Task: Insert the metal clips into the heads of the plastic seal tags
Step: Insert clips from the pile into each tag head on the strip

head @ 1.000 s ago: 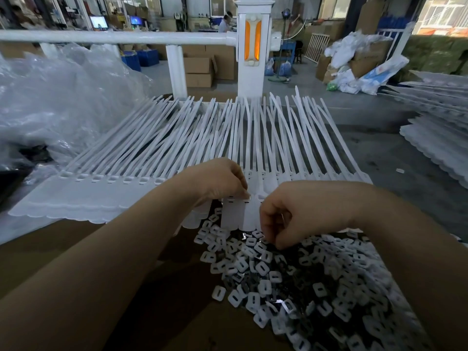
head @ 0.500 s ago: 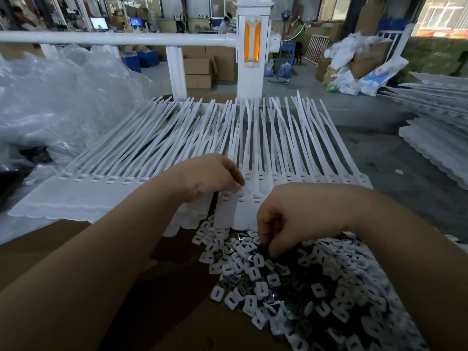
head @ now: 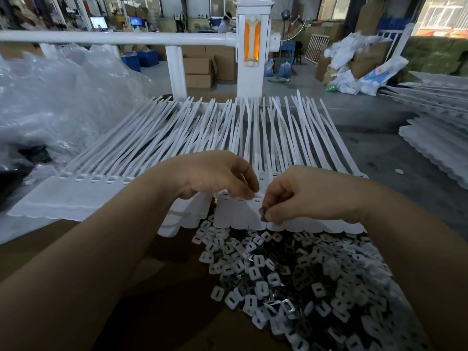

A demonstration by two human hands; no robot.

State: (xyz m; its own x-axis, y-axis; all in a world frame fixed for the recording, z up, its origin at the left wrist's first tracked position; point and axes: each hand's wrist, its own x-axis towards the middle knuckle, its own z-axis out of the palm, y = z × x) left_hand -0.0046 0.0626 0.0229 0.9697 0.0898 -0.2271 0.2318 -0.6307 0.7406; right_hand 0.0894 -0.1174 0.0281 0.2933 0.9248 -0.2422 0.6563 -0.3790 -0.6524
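Two hands | right hand [head: 304,196] lifted from pile, grip pinching metal clip [head: 262,214] | left hand [head: 217,173] pinches seal tags [head: 235,209]

Two bare forearms reach in from the bottom corners and meet near the middle. No sleeves show anywhere on them, and neither wrist carries a watch, band or bracelet. The left hand [head: 217,173] wears no glove and no ring on the fingers that can be seen. The right hand [head: 301,196] is likewise ungloved and ringless. Fingernails, where visible, are short and unpainted. Nothing more of the person appears: no torso, clothing or legs.
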